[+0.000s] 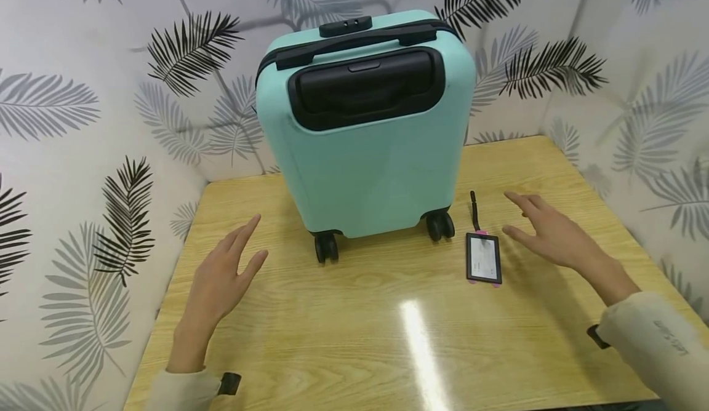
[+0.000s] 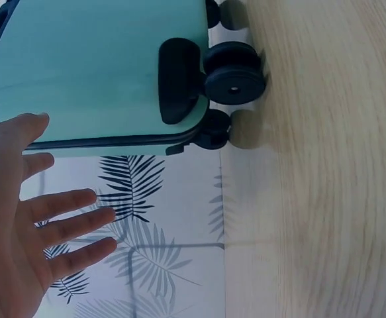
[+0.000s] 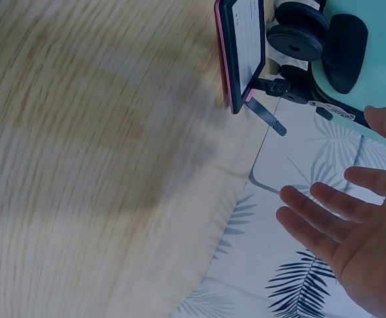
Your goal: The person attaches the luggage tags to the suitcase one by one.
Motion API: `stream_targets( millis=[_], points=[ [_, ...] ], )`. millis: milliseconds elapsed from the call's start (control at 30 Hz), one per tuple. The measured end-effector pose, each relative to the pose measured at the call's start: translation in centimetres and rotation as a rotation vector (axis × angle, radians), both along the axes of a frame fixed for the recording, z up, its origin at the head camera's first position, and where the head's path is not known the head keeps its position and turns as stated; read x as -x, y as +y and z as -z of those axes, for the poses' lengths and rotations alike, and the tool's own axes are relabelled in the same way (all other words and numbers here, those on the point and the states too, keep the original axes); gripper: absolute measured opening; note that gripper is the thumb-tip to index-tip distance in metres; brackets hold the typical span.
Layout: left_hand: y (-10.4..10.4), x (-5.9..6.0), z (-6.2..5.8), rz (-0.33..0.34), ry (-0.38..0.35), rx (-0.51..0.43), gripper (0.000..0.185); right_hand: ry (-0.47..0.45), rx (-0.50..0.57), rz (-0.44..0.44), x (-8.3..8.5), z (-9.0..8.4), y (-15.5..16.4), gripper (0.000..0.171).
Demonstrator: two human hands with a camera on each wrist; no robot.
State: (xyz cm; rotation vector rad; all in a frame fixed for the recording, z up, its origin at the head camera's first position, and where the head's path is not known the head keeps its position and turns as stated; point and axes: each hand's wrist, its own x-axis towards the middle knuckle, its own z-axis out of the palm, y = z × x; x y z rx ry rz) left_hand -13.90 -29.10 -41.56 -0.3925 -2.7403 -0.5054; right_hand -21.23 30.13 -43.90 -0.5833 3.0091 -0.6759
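Note:
A mint-green hard-shell suitcase (image 1: 365, 134) with black handle and black wheels (image 1: 327, 248) stands upright on the wooden table (image 1: 343, 331). A black luggage tag (image 1: 484, 258) with pink edges and a black strap lies flat to the right of the suitcase's right wheel. My left hand (image 1: 227, 272) hovers open above the table, left of the suitcase, holding nothing. My right hand (image 1: 545, 229) hovers open just right of the tag, fingers spread, not touching it. The left wrist view shows the suitcase's bottom corner and a wheel (image 2: 234, 74); the right wrist view shows the tag (image 3: 242, 50) beside a wheel.
Walls papered with a leaf pattern (image 1: 83, 152) close in the table on the left, back and right. A bright light reflection (image 1: 421, 349) lies on the table's front middle. Both arms wear pale sleeves.

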Motion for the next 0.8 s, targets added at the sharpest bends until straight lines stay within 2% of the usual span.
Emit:
stream_targets(
  millis=[200, 433, 667, 800],
  points=[
    [0.7, -0.3, -0.4, -0.008, -0.018, -0.061, 0.064, -0.060, 0.073, -0.011, 0.6, 0.8, -0.9, 0.075],
    [2.7, 0.4, -0.6, 0.016, -0.017, -0.137, 0.061, -0.153, 0.177, -0.003, 1.4, 2.6, -1.5, 0.074],
    [3.7, 0.9, -0.9, 0.037, -0.012, -0.163, 0.063, -0.228, 0.193, 0.012, 2.4, 4.6, -2.1, 0.073],
    [4.1, 1.7, -1.8, 0.062, 0.033, -0.196, 0.063, -0.230, 0.182, -0.001, 2.6, 5.2, -2.2, 0.071]
  ],
)
